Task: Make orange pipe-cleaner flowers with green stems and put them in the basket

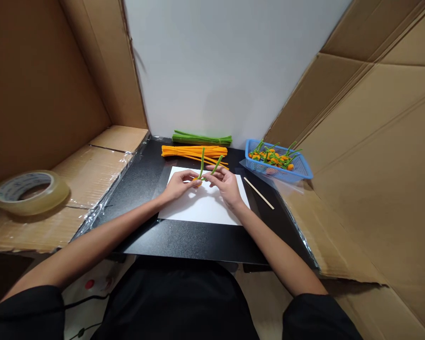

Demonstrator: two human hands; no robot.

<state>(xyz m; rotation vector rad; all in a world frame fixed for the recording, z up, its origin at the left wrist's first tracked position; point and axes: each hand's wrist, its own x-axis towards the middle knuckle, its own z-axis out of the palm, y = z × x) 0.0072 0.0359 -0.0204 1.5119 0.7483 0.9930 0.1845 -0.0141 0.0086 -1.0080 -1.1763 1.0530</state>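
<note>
Over a white sheet of paper (201, 208), both of my hands work close together on one small piece. My left hand (179, 185) has its thumb and fingers closed on a small orange pipe-cleaner shape (197, 182), mostly hidden by the fingertips. A green pipe cleaner (202, 163) rises from it, with two ends pointing up and apart. The fingers of my right hand (229, 188) pinch the green pipe cleaner near its right-hand end. Just beyond the paper lie a bundle of orange pipe cleaners (187, 151) and, behind it, a bundle of green pipe cleaners (201, 139).
A blue basket (301, 174) at the back right holds several orange-and-green pipe-cleaner pieces. Right of the paper lies a thin wooden stick (259, 193). A roll of clear tape (56, 189) rests on cardboard at the left. Cardboard walls (357, 141) flank the black tabletop (152, 243).
</note>
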